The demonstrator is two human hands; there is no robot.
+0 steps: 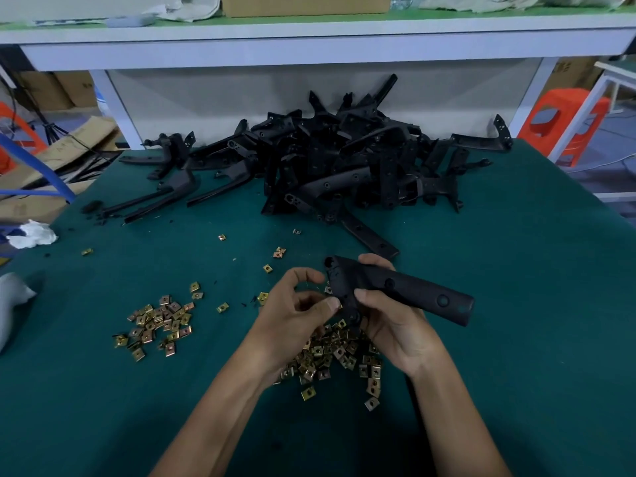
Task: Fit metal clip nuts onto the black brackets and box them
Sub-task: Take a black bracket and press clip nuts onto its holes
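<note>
My right hand [389, 315] grips a black bracket [413, 292] above the green table, its long arm pointing right. My left hand [296, 304] is at the bracket's left end, thumb and fingers curled against it; a clip nut between them is hidden, only a hint of brass shows by the thumb. Under my hands lies a heap of brass clip nuts [330, 352]. A second heap of clip nuts [158, 321] lies to the left, with several strays between them. A big pile of black brackets [344, 156] fills the back of the table.
The green table [516, 339] ends at the left and right edges. A white rag [32, 234] sits at the left edge, cardboard [51, 160] beyond it. An orange stool [557, 118] stands at the right. A cardboard box [304, 5] rests on the shelf above.
</note>
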